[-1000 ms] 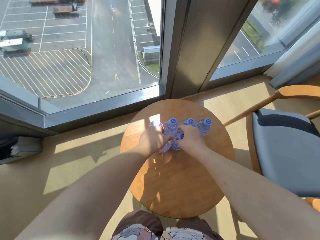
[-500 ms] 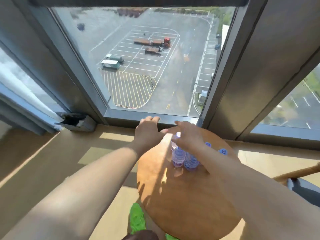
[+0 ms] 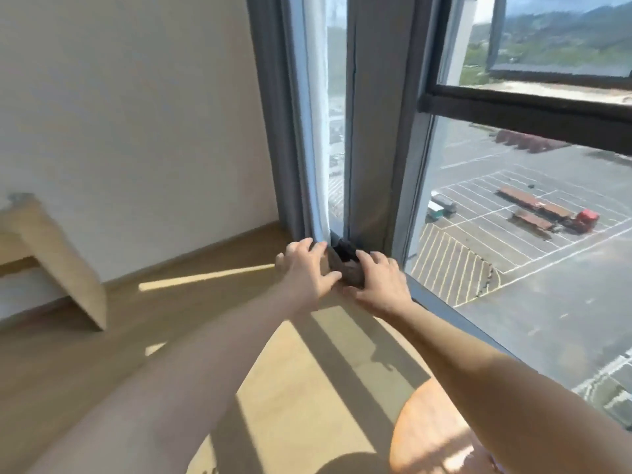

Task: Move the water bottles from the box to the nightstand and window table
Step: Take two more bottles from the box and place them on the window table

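Observation:
Both of my arms stretch forward over the floor toward the window corner. My left hand (image 3: 307, 270) is empty, its fingers spread. My right hand (image 3: 381, 283) is also empty with fingers apart, just right of the left one. Only a curved edge of the round wooden window table (image 3: 432, 436) shows at the bottom right, partly under my right forearm. No water bottle and no box is in view.
A dark object (image 3: 347, 261) sits on the floor in the window corner, right behind my hands. Grey curtains (image 3: 287, 131) hang along the window frame. A light wooden desk or shelf (image 3: 51, 254) stands at the left against the white wall. The big window fills the right.
My view has swung left, away from the table. Both hands have let go of the bottles and now hang open in the air. The bottles have left the view.

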The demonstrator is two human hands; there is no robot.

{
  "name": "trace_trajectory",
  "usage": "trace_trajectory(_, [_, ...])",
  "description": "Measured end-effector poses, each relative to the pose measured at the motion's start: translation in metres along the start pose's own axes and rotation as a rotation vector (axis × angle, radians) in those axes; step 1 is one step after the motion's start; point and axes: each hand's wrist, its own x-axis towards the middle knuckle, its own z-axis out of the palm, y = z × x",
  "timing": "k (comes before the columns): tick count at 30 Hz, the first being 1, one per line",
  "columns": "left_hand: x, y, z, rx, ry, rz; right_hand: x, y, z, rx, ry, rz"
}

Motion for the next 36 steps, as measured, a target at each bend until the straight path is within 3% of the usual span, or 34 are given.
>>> trace_trajectory(7, [-0.094,-0.199,-0.086,-0.003,0.128,-0.324,0.005,-0.215,0.054,0.001,-0.029,-0.349])
trace_trajectory(14, [-0.236,-0.385,-0.151,0.045,0.171,-0.557,-0.050,-0.422,0.124,0.022,-0.117,-0.540])
trace_trajectory(24, [-0.410,-0.564,-0.193,0.090,0.148,-0.831,-0.144,-0.658,0.220,-0.004,-0.260,-0.840])
trace_trajectory(36, [-0.531,-0.782,-0.249,0.152,0.210,-1.226,-0.187,-0.939,0.356,-0.014,-0.436,-1.202])
